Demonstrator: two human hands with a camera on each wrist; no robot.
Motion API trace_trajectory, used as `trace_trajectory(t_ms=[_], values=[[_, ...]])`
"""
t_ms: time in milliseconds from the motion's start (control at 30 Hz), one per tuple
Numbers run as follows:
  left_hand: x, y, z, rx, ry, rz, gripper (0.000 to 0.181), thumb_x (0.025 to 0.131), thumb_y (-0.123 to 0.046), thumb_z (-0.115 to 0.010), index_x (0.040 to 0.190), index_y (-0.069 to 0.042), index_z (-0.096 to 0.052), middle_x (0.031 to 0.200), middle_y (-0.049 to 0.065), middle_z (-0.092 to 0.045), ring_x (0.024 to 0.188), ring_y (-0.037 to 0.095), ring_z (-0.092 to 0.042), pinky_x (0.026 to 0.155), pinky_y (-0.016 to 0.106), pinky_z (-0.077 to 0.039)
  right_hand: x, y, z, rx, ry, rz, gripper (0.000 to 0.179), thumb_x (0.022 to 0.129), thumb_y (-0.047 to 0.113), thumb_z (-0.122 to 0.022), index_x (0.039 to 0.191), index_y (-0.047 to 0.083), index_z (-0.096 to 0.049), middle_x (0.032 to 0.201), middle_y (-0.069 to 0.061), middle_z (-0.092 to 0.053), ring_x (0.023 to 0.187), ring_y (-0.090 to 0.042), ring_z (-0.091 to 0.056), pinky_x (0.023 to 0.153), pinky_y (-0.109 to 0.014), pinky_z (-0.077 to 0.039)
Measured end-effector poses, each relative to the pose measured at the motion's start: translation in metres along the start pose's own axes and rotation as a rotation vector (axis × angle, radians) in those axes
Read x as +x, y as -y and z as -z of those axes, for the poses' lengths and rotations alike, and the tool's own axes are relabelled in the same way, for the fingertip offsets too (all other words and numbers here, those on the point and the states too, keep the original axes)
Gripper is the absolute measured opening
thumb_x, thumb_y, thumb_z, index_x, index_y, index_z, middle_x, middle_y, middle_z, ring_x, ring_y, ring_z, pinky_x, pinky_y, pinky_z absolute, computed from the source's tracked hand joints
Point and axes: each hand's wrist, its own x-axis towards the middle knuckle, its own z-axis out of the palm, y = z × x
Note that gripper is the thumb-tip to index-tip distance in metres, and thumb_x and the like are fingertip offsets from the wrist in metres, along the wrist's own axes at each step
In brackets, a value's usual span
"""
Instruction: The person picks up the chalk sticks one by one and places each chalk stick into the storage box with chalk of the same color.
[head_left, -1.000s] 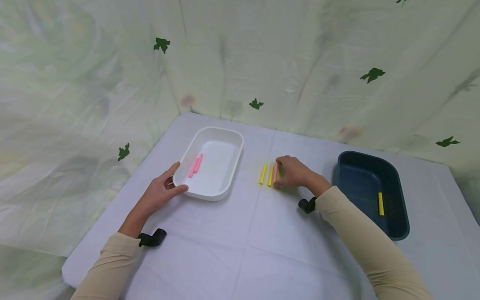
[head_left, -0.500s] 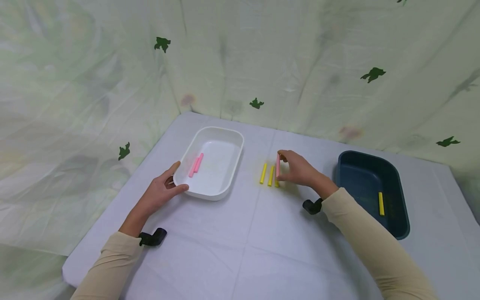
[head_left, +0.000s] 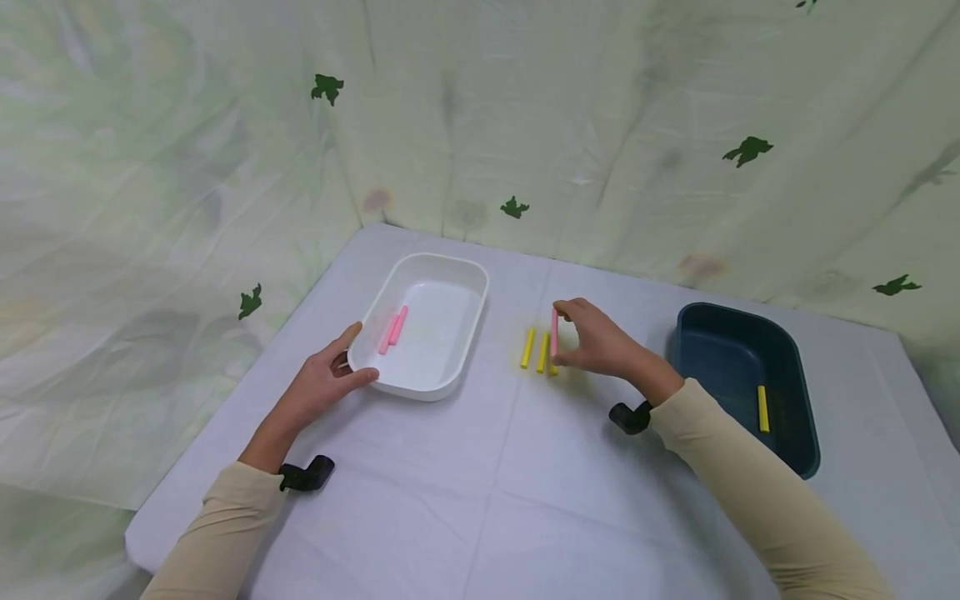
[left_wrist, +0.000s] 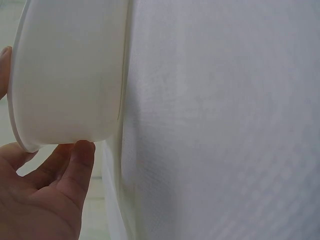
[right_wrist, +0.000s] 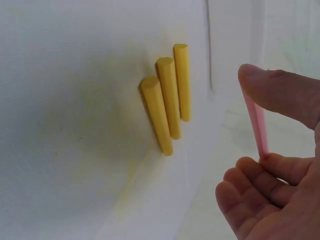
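My right hand [head_left: 596, 337] holds a pink chalk stick [head_left: 555, 333] lengthwise between thumb and index finger, raised above the cloth. Beside it lie three yellow chalk sticks [right_wrist: 171, 97], roughly parallel; in the head view the hand and pink stick partly cover the rightmost one. At the near left corner of a white tray [head_left: 431, 388], my left hand [head_left: 322, 382] grips the rim, its other fingers against the outer wall in the left wrist view [left_wrist: 65, 175]. Two pink chalk sticks [head_left: 393, 330] lie side by side inside this tray.
To the right stands a dark blue tray [head_left: 806, 408] with one yellow chalk stick [head_left: 762, 408] in it. A white cloth [head_left: 420, 508] covers the table, with yellow dust around the loose sticks. A pale curtain [head_left: 585, 125] hangs behind the table and along its left.
My right hand has lifted the pink chalk stick off the cloth from among the yellow ones, uncovering part of the rightmost yellow stick. My left hand and both trays stay put.
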Motion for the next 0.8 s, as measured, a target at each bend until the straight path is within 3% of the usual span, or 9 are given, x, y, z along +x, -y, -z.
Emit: trace_trajectory(t_ms=[800], values=[[0.000,-0.002,0.000,-0.005,-0.006,0.005,0.088,0.081,-0.037,-0.067,0.148,-0.026,-0.010,0.154,0.008,-0.016,0.135,0.034,-0.033,0.099,0.043,-0.040,0.002,0.041,0.012,0.038,0.020,0.082,0.081,0.072,0.030,-0.077,0.138,0.007,-0.035,0.131,-0.006,-0.045,0.120,-0.021,-0.046,0.096,-0.039,-0.046]])
